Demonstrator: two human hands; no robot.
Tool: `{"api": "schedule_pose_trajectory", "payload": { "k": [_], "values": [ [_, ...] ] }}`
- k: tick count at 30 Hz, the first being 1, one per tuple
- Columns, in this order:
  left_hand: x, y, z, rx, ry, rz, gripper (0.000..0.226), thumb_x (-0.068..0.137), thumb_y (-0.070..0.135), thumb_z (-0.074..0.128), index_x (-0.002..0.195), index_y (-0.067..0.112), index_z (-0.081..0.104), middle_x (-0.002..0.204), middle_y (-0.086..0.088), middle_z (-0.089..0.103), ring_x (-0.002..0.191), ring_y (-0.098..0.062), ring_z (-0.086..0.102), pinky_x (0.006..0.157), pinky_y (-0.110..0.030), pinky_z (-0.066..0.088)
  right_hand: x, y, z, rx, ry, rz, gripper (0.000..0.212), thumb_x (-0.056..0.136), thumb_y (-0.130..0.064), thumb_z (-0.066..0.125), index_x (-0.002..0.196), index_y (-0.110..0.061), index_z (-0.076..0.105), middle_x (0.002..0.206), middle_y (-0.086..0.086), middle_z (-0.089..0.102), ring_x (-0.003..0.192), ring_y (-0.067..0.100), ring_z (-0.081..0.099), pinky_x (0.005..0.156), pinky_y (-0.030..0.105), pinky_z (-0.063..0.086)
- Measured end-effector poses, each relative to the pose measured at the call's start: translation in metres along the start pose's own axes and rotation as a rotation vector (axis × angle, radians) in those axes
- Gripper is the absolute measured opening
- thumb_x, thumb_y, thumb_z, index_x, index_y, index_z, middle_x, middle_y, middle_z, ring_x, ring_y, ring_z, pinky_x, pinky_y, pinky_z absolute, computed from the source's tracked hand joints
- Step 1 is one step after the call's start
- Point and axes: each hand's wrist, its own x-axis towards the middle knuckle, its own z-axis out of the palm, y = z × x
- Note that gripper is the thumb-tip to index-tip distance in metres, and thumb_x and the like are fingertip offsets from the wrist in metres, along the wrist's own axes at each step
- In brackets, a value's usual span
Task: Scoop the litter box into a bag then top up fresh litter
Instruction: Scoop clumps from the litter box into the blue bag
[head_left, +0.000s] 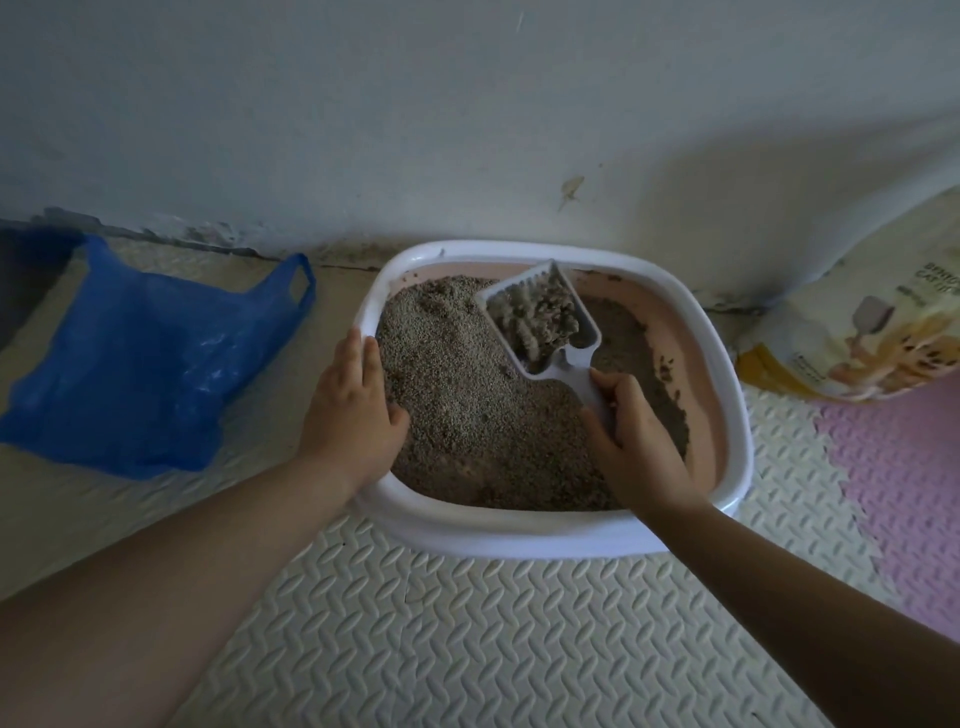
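Note:
A white-rimmed, pink-walled litter box (724, 364) sits on the floor against the wall, filled with grey-brown litter (457, 395). My right hand (636, 441) grips the handle of a white slotted scoop (540, 317), which is raised over the litter and holds clumps. My left hand (353, 410) rests on the box's left rim, fingers laid over the edge and thumb touching the litter. A blue plastic bag (140, 358) lies flat on the floor to the left of the box.
A cream and yellow bag of fresh cat litter (857, 322) leans at the wall on the right. Cream foam floor mats (467, 634) cover the floor in front, with a pink mat (893, 478) at the right. The wall stands directly behind the box.

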Motion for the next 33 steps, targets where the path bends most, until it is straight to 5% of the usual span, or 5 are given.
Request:
{"api": "schedule_pose_trajectory", "payload": {
  "k": [14,27,33],
  "values": [
    [0.001,-0.001,0.002,-0.021,0.015,0.010,0.075,0.096,0.034,0.040,0.152,0.008,-0.002,0.159,-0.010,-0.014,0.147,-0.028,0.001,0.118,-0.038,0.013,-0.002,0.002,0.003,0.071,-0.050,0.090,0.018,0.096,-0.018,0.051,0.113,-0.021,0.047,0.071,0.004,0.051,0.053,0.010,0.042,0.048,0.027,0.034],
    [0.001,-0.001,0.002,-0.044,0.020,0.020,0.074,0.096,0.032,0.040,0.152,0.007,-0.001,0.159,-0.011,-0.013,0.147,-0.027,0.000,0.119,-0.038,0.012,0.001,-0.003,0.007,-0.001,-0.133,0.129,0.018,0.095,-0.019,0.051,0.112,-0.021,0.046,0.074,0.005,0.052,0.056,0.016,0.046,0.056,0.044,0.041],
    [0.001,-0.002,0.002,-0.071,0.024,0.023,0.073,0.096,0.032,0.039,0.152,0.008,-0.001,0.159,-0.009,-0.013,0.147,-0.026,0.000,0.119,-0.038,0.013,0.001,-0.005,0.011,-0.045,-0.148,0.136,0.019,0.095,-0.019,0.052,0.113,-0.019,0.046,0.074,0.000,0.050,0.056,0.014,0.043,0.055,0.040,0.039]
  ]
}}
